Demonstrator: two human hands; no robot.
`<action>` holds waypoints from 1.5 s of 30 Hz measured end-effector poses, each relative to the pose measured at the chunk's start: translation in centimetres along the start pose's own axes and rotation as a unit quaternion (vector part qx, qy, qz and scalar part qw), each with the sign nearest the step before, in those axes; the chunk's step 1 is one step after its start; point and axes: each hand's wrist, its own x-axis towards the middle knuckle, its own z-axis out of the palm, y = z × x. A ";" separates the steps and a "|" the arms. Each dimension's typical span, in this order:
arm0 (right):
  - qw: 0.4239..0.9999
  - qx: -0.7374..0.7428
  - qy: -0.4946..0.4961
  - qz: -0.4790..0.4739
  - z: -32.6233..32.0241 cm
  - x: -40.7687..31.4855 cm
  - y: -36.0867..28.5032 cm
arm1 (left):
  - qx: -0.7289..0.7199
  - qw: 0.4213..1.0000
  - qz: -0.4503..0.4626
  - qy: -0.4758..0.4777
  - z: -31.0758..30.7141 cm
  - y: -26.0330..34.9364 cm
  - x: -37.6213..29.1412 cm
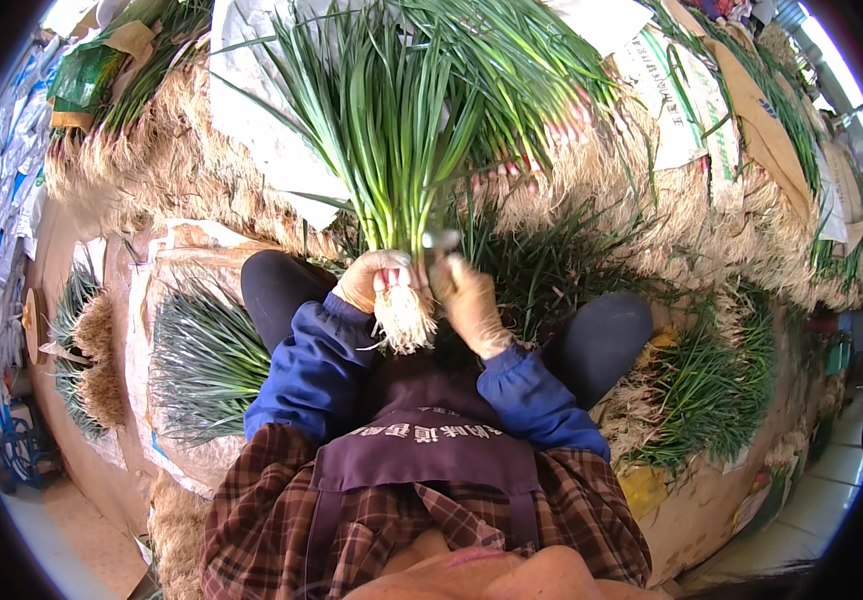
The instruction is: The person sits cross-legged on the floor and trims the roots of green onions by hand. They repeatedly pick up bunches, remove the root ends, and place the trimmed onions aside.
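Note:
My left hand (371, 281), in a pale glove, is closed around the lower stalks of a bunch of green garlic (386, 165). The leaves fan out away from me, and the pale trimmed-looking roots (403, 319) hang towards my lap. My right hand (472, 304), also gloved, is curled close against the right side of the stalks. A small shiny thing (441, 239), perhaps metal, shows just above its fingers. Motion blur hides what it is and whether my right hand grips it.
Heaped green garlic with long tan roots (529, 180) lies ahead, partly under white sacks (266, 112). Loose dark leaves (551, 262) lie between my knees. A laid-out bunch (206, 360) is at my left, another pile (701, 390) at my right. A round wooden stool (32, 326) stands far left.

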 end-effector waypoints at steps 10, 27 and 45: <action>0.962 0.230 -0.138 0.053 -3.3 4.6 2.8 | 0.086 0.995 -0.015 0.041 -5.1 -0.5 0.5; 0.828 -0.249 -0.448 0.228 -7.3 7.1 2.4 | 0.274 0.947 0.055 0.157 -4.7 1.5 -0.6; 0.937 -0.296 -0.186 -0.021 -1.7 0.0 3.9 | 0.167 0.975 0.088 0.114 -3.1 -1.9 1.0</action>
